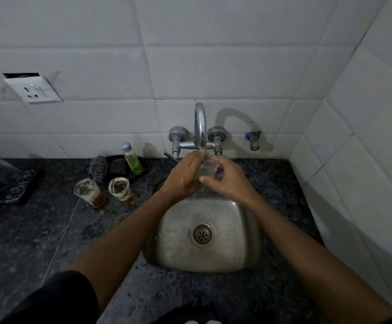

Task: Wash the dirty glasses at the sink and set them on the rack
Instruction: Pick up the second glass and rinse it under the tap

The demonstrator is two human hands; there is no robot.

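You are gripping a glass with both your left hand and right hand, fingers apparently curled around it, under the running tap.

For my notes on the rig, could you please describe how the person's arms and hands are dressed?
Both hands, left hand and right hand, are bare: no gloves, rings or watch visible. Both forearms are bare too. A short black sleeve covers the left upper arm; the right arm's sleeve barely shows.
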